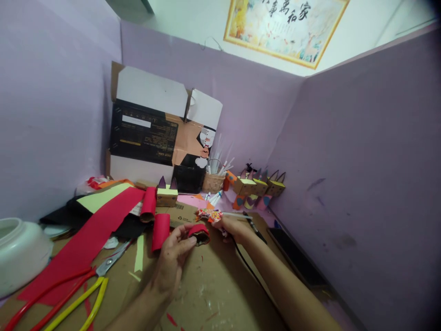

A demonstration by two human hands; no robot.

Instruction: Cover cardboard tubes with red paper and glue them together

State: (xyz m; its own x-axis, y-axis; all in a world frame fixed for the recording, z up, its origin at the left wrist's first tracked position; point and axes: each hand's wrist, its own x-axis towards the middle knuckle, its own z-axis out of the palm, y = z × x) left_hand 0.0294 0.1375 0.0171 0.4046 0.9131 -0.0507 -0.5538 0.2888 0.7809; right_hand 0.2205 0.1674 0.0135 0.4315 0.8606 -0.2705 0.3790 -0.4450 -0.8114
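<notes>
My left hand [175, 253] is closed around a short red paper-covered cardboard tube [199, 229], its open end facing me. To the right, my right hand [229, 226] grips a hot glue gun [209, 214] with a colourful floral pattern. A clear glue stick [237, 215] pokes out of its back, and a black cord [248, 266] trails down towards me. The gun's nozzle is just above the tube's rim; whether they touch I cannot tell. Two more red tubes, one upright [161, 231] and one behind it [148, 202], are left of my left hand.
Red-handled scissors [112, 259] and yellow-handled ones [93, 296] lie at left beside red paper [86, 241] and a white jar [20, 257]. A small eared box [167, 197], a basket of glue sticks [213, 182] and finished box animals [246, 186] stand behind. A flattened carton [144, 133] leans on the wall.
</notes>
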